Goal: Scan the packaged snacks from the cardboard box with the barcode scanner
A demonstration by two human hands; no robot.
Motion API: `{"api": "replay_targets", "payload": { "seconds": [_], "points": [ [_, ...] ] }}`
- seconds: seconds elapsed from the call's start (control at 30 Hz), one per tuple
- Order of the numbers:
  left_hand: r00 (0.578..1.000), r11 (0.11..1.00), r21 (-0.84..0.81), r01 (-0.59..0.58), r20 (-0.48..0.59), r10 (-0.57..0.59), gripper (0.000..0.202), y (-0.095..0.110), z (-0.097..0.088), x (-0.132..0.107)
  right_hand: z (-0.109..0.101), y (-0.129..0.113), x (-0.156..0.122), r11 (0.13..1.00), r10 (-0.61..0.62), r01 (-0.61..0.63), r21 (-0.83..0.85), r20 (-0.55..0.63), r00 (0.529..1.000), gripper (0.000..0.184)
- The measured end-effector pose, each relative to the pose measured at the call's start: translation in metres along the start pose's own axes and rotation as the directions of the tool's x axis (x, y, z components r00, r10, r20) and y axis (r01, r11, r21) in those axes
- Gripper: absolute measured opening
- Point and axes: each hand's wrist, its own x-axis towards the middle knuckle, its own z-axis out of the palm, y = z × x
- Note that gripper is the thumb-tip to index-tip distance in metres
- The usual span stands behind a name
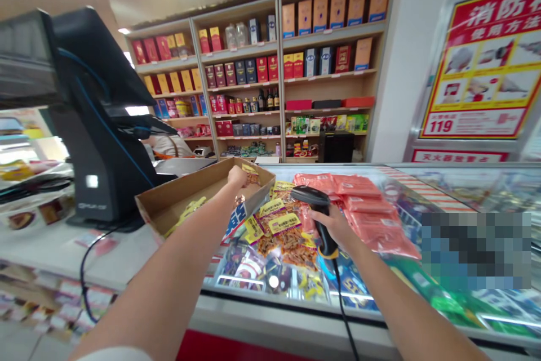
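My left hand (237,177) reaches over the far right corner of a shallow cardboard box (158,203), its fingers closed on a small snack packet (251,172) with a yellow label. More yellow packets (190,210) lie inside the box. In my right hand (336,224) is a black barcode scanner (311,196), gripped by its handle, with its head tilted to the left and its cable hanging down. Below the scanner, several snack packets (285,224) with yellow tops and brown contents are spread on the glass counter. Pink plastic packs (367,209) are piled to the right.
At the left a black checkout terminal (97,141) stands on the white counter (54,259), a cable trailing from it. Goods show through the glass counter top (270,288). Shelves (249,85) of boxes and bottles line the back wall. Part of another person (169,145) appears behind the terminal.
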Motion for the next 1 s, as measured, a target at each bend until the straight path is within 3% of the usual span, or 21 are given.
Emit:
{"api": "replay_targets", "payload": {
  "seconds": [0.17,0.3,0.4,0.47,0.57,0.7,0.83,1.0],
  "points": [
    [0.996,0.983,-0.17,-0.068,-0.07,0.057,0.014,0.041,-0.02,-0.012,0.002,-0.002,-0.002,1.0,0.02,-0.02,0.014,0.006,1.0,0.028],
    [0.991,0.879,-0.459,-0.126,-0.017,0.133,0.014,0.061,-0.019,-0.05,0.002,-0.005,-0.004,0.998,0.008,-0.008,0.062,-0.014,1.0,0.031],
    [0.975,0.722,-0.691,-0.037,0.132,0.176,0.007,0.048,-0.005,-0.088,0.0,-0.006,-0.004,0.992,-0.012,0.017,0.122,-0.037,0.999,0.03],
    [0.968,0.682,-0.731,0.024,0.187,0.167,0.007,0.028,0.009,-0.108,-0.002,-0.006,-0.005,0.988,-0.015,0.02,0.154,-0.037,0.999,0.029],
    [0.973,0.657,-0.753,0.046,0.182,0.14,0.007,-0.005,0.03,-0.126,-0.003,-0.009,-0.006,0.991,-0.018,0.021,0.133,-0.026,0.999,0.03],
    [0.975,0.669,-0.743,0.025,0.166,0.148,0.005,-0.03,0.048,-0.13,-0.003,-0.009,-0.005,0.999,0.03,-0.029,0.013,-0.04,0.999,0.031],
    [0.975,0.684,-0.73,-0.006,0.149,0.168,0.005,-0.035,0.049,-0.128,-0.005,0.0,0.0,0.995,0.072,-0.078,-0.062,-0.095,0.993,0.03],
    [0.978,0.664,-0.748,0.001,0.14,0.157,0.006,-0.037,0.048,-0.125,-0.004,0.002,0.0,0.994,0.062,-0.066,-0.086,-0.05,0.997,0.026]
  ]
}}
